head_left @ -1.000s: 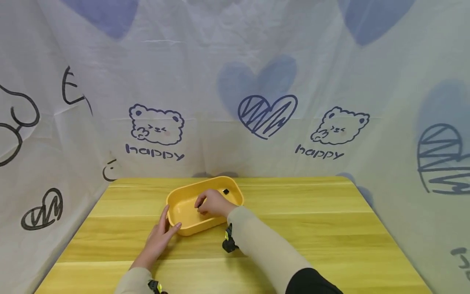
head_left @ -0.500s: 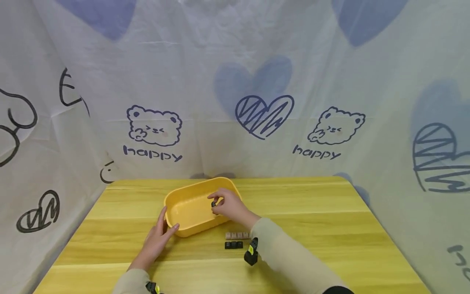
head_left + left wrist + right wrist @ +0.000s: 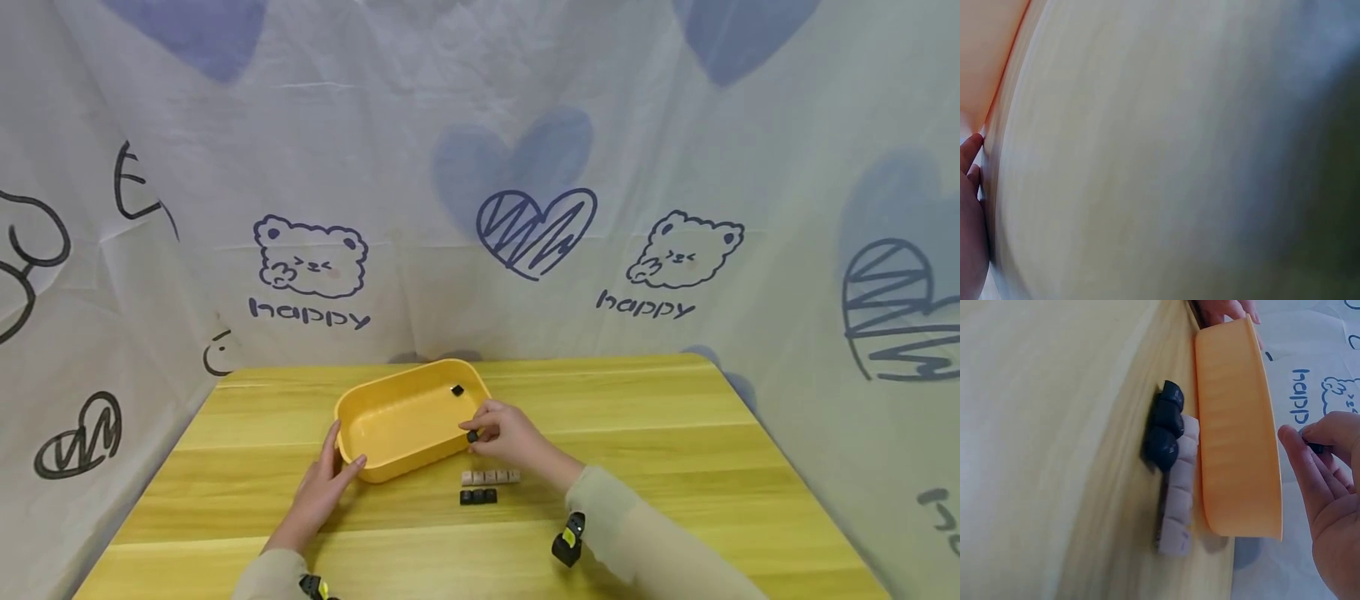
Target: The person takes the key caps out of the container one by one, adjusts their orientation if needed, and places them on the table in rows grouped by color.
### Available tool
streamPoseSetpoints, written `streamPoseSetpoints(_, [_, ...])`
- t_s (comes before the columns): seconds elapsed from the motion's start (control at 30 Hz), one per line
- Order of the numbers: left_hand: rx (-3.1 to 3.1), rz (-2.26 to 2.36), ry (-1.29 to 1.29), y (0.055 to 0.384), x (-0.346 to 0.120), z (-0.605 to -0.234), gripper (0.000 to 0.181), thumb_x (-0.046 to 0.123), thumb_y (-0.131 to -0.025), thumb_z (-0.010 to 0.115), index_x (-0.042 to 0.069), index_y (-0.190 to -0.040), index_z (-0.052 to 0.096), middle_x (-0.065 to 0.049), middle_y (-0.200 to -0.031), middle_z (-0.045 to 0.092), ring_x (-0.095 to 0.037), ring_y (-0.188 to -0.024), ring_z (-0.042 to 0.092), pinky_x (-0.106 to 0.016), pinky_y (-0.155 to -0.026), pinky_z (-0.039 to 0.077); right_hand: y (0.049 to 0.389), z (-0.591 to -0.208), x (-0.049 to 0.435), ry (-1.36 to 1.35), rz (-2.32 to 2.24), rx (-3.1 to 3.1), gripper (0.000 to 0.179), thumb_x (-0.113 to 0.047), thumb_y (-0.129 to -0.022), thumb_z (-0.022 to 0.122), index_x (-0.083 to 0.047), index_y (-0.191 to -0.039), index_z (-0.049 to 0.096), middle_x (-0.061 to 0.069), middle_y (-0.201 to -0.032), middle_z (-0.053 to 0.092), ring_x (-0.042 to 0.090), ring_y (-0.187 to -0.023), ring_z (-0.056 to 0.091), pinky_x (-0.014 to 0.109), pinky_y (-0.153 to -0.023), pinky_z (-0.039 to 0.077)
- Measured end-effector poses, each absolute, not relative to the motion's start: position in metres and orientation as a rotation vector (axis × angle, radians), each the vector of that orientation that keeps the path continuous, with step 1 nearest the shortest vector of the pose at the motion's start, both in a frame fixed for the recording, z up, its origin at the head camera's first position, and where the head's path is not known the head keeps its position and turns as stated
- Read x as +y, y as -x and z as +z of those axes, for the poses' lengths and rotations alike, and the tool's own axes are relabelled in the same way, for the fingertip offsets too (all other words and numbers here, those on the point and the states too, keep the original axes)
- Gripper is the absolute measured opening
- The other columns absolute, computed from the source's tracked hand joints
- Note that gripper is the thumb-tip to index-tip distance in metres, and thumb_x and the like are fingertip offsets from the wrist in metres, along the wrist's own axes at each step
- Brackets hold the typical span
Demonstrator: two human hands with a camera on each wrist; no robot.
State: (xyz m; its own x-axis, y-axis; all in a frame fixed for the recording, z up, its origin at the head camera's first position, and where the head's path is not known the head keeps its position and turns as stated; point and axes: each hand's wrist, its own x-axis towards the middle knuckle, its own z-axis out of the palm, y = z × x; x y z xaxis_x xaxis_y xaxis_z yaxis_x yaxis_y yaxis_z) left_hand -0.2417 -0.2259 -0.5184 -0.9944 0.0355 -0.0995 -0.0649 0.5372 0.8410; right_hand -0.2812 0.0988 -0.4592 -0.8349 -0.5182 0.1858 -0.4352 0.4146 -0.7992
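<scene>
A yellow plastic tray (image 3: 397,425) stands at the back of the table. My left hand (image 3: 318,483) lies against its near left corner, thumb and fingers spread straight along the rim. Thumb and index finger of my right hand (image 3: 510,435) pinch a black keycap (image 3: 472,436) over the tray's near right edge. Another black keycap (image 3: 457,390) lies inside, towards the tray's far right. In front of the tray sits a row of pinkish-beige keycaps (image 3: 491,477), with a shorter row of three black keycaps (image 3: 477,497) on its near side.
The wooden table (image 3: 660,450) reaches back to a white cloth (image 3: 427,292) printed with hearts and bears. More cloth hangs at both sides. A black wrist camera (image 3: 567,540) sits on the right sleeve.
My right hand has moved right and towards me from the tray's middle to its near right edge, holding the black keycap. The keycap rows have come into view. My left hand stays put.
</scene>
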Motion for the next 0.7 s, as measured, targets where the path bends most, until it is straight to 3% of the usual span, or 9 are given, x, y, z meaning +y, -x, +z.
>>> streamPoseSetpoints(0.27, [2.680,1.467,0.008,0.244,-0.228,-0.521,0.087,0.050,-0.098,0.052,0.025,-0.158,-0.006,-0.026,-0.153,0.025,-0.045,-0.141,0.020,-0.065,-0.110,0.010,0.266,-0.465,0.116,0.831,-1.403,2.560,0.025,0.003,-0.084,0.073,0.001,-0.108,0.074,0.000,-0.094,0.057,0.014,-0.083,0.063,0.023,-0.072,0.054])
streamPoseSetpoints(0.53, [2.653,1.472,0.018,0.245,-0.227,-0.521,0.087,0.052,-0.098,0.051,0.028,-0.157,-0.008,-0.025,-0.154,0.021,-0.046,-0.142,0.014,-0.068,-0.109,0.005,0.252,-0.474,0.133,0.848,-1.276,2.652,0.023,0.003,-0.083,0.074,-0.001,-0.105,0.075,-0.004,-0.093,0.060,0.010,-0.076,0.055,0.024,-0.063,0.050])
streamPoseSetpoints(0.7, [2.674,1.462,0.010,0.244,-0.227,-0.520,0.087,0.050,-0.098,0.051,0.024,-0.158,-0.006,-0.026,-0.153,0.024,-0.047,-0.141,0.017,-0.067,-0.109,0.008,0.241,-0.480,0.139,0.835,-1.276,2.656,0.023,0.006,-0.079,0.076,0.002,-0.102,0.075,-0.001,-0.091,0.060,0.011,-0.078,0.059,0.023,-0.067,0.052])
